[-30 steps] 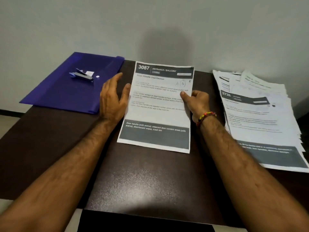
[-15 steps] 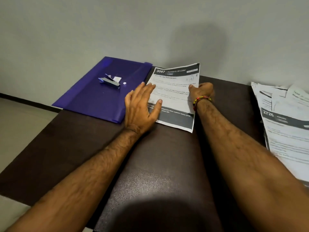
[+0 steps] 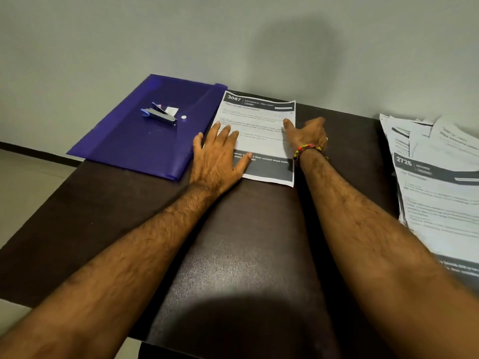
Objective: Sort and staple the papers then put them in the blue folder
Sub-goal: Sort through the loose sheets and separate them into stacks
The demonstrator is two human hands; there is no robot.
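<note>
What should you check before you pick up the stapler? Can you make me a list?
1. Sheet 3087 lies flat on the table: ok.
2. Left hand free, fingers flat on the sheet: ok.
3. Right hand free: cannot tell.
4. Stapler reachable on the blue folder: ok.
5. More than one sheet under the hands: cannot tell.
6. Pile of papers sorted: not ok, messy.
</note>
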